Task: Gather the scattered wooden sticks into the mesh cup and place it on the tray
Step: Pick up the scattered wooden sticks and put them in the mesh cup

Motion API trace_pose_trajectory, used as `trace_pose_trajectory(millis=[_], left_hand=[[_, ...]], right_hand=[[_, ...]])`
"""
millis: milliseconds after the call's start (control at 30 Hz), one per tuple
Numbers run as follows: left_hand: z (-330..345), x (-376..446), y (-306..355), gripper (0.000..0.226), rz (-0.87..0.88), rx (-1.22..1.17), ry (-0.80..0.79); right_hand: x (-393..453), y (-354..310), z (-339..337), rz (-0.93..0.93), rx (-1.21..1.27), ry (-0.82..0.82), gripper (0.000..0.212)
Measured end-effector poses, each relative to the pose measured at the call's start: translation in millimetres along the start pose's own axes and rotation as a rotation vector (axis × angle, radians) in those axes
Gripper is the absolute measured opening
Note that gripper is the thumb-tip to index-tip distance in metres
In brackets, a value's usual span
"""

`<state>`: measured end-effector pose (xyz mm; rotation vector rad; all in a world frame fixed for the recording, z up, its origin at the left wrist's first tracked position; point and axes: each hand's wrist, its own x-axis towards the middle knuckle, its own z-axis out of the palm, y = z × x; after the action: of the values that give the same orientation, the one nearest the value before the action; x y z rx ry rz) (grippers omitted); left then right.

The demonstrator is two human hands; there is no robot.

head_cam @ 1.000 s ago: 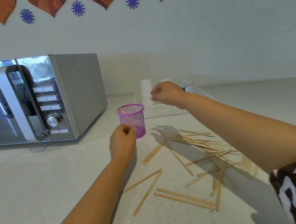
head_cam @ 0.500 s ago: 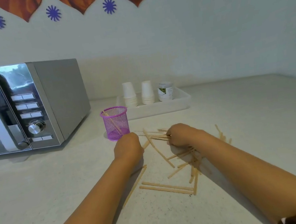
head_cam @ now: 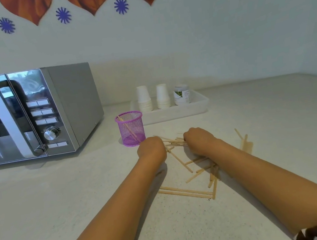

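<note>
Head view shows gathering underway: left hand (head_cam: 151, 149) and right hand (head_cam: 198, 139), fingers curled among wooden sticks (head_cam: 185, 192) strewn on the worktop (head_cam: 62, 196) beside the mesh cup (head_cam: 130, 128), their grip unclear; next, lift a bunch into it.

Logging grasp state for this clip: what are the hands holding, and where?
Cannot be told: both the left hand and right hand are down on the wooden sticks, fingers hidden.
</note>
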<state>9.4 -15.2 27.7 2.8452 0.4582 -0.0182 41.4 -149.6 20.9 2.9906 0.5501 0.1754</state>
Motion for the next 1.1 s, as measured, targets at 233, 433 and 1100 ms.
trace_pose_trajectory(millis=[233,433,1100], left_hand=[[-0.3,1.0,3.1,0.035,0.186,0.199,0.13],[-2.0,3.3,-2.0,0.033,0.232,0.205,0.127],[-5.5,10.0,-13.9,0.015,0.325,-0.015,0.231]], right_hand=[[-0.1,5.9,4.9,0.042,0.069,0.02,0.027],[-2.1,11.4,4.8,0.076,0.107,0.013,0.027],[9.2,37.5,-7.5,0.18,1.003,0.401,0.008]])
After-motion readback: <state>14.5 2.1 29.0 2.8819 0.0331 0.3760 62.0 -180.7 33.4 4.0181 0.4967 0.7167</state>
